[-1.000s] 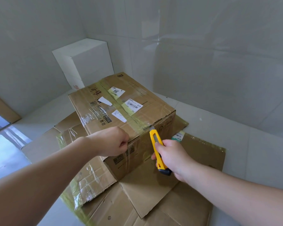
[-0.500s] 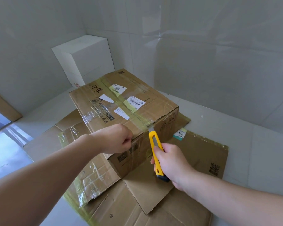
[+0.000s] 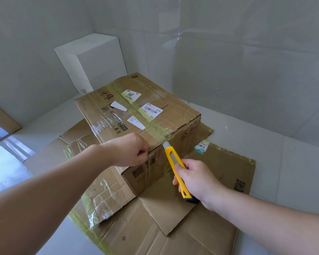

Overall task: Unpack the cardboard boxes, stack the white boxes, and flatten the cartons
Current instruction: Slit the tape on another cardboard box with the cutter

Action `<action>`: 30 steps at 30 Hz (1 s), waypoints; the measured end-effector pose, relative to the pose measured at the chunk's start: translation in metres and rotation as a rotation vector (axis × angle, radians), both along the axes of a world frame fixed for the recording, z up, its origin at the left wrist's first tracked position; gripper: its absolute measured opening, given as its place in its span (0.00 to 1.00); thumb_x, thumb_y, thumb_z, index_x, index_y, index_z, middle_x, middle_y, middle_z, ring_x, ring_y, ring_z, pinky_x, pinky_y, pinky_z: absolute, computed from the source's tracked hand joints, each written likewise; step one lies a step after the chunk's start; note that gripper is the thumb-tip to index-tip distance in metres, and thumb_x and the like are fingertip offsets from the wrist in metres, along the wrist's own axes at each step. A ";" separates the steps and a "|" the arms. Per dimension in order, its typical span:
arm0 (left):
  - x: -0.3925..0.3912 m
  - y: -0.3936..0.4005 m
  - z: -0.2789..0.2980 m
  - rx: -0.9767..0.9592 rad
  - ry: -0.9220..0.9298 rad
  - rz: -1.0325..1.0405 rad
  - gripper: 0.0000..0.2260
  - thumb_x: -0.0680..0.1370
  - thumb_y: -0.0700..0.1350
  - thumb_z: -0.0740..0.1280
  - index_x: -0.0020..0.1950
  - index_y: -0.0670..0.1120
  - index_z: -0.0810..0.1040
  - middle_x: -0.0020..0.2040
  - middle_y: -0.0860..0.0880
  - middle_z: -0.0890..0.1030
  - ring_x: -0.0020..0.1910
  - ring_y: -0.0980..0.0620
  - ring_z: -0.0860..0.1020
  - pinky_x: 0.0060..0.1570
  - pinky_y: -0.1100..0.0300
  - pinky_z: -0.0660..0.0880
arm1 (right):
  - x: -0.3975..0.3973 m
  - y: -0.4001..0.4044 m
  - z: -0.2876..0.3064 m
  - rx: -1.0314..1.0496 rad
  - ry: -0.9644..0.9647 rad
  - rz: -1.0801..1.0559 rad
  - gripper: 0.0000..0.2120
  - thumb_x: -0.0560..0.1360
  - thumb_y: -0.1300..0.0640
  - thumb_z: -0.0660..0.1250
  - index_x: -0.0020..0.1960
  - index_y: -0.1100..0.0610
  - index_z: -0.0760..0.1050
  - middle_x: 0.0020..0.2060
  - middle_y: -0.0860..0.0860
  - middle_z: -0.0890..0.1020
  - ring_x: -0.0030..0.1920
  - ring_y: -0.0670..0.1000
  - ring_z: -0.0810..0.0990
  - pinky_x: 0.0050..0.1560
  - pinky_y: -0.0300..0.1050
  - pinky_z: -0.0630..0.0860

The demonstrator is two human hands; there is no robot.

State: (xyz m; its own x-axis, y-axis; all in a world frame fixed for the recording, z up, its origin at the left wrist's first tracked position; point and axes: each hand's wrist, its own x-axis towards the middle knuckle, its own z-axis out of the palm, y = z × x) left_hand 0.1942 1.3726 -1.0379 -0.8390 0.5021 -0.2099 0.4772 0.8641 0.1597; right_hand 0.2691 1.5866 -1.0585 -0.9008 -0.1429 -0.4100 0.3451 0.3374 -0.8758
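On the tiled floor, atop flattened cartons [image 3: 173, 227], the sealed box [image 3: 136, 115] waits. The right hand [image 3: 197, 181] grips the knife [image 3: 175, 166], its tip now risen to the taped top edge; the left hand [image 3: 129, 151] braces the box, fingers curled. Cutting is about to begin.

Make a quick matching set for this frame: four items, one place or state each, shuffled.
Items:
1 knife
2 white boxes
3 sealed carton
4 flat cardboard

Places/states:
a stacked in the wall corner
b spread on the floor
c in the right hand
d taped shut, steadied by the left hand

Pairs: 1-c, 2-a, 3-d, 4-b
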 end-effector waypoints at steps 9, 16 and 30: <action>-0.001 0.011 0.005 0.052 0.009 -0.012 0.13 0.75 0.42 0.61 0.30 0.45 0.65 0.30 0.49 0.67 0.29 0.51 0.64 0.34 0.53 0.71 | -0.004 -0.015 0.008 -0.090 -0.111 -0.001 0.14 0.80 0.55 0.59 0.40 0.60 0.76 0.33 0.55 0.79 0.29 0.52 0.74 0.31 0.44 0.72; -0.001 0.010 0.002 0.052 0.019 -0.018 0.13 0.75 0.43 0.61 0.30 0.44 0.66 0.29 0.49 0.67 0.29 0.51 0.64 0.33 0.54 0.70 | 0.011 -0.014 0.006 -0.019 -0.089 0.037 0.13 0.80 0.56 0.58 0.44 0.62 0.76 0.32 0.53 0.80 0.29 0.51 0.75 0.32 0.42 0.73; 0.052 0.077 0.014 0.016 -0.323 -0.248 0.13 0.72 0.43 0.64 0.29 0.45 0.65 0.27 0.50 0.66 0.28 0.51 0.64 0.31 0.52 0.71 | -0.031 0.051 0.036 0.027 0.189 -0.250 0.11 0.80 0.57 0.58 0.44 0.61 0.74 0.34 0.54 0.81 0.29 0.51 0.77 0.33 0.46 0.74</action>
State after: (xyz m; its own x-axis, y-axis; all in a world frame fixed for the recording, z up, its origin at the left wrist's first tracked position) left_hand 0.2464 1.4492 -1.0240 -0.5843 0.6863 -0.4332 0.5941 0.7253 0.3478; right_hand 0.2385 1.6373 -1.0225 -0.9672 0.1014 -0.2330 0.2526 0.2860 -0.9243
